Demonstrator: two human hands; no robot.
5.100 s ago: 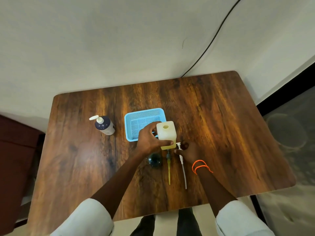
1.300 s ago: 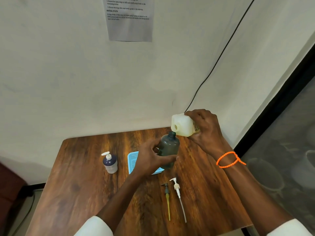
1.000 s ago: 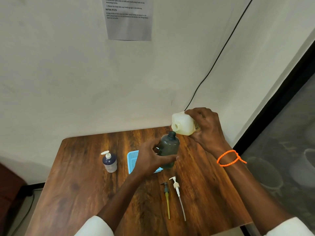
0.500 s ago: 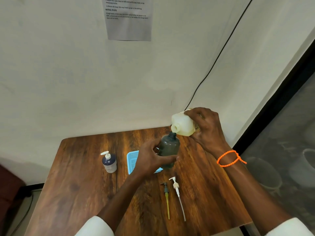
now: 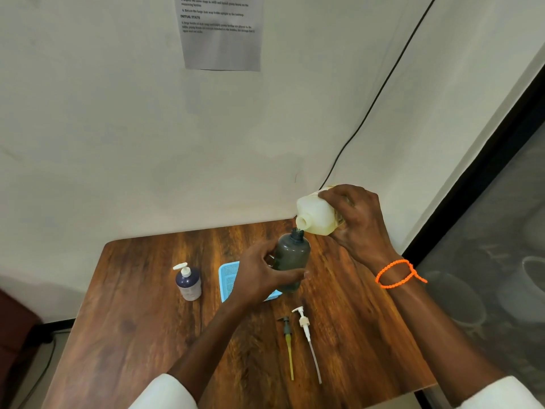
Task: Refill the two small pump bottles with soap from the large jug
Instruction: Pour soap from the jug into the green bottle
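Two pump heads lie nearest, side by side on the wooden table [image 5: 141, 335], tubes pointing toward the person: dark pump [image 5: 287, 335] with yellowish tube, white pump [image 5: 306, 329] to its right. Both off their bottles.

Beyond them, left hand [image 5: 262, 278] wraps fingers and thumb around the dark bottle [image 5: 292, 261], held upright above the blue basket [image 5: 228, 280], neck open. Second pump bottle [image 5: 188, 282], dark blue, pump on, stands well to the left, untouched.

Farther back and higher, right hand [image 5: 354, 222] grips the pale soap jug [image 5: 317, 215] round its body. Jug tipped, long axis near level, mouth pointing left and down, sitting just above and slightly right of the bottle neck. Whether soap runs, cannot tell. Pour likely turns on keeping mouth over neck; right hand steers.
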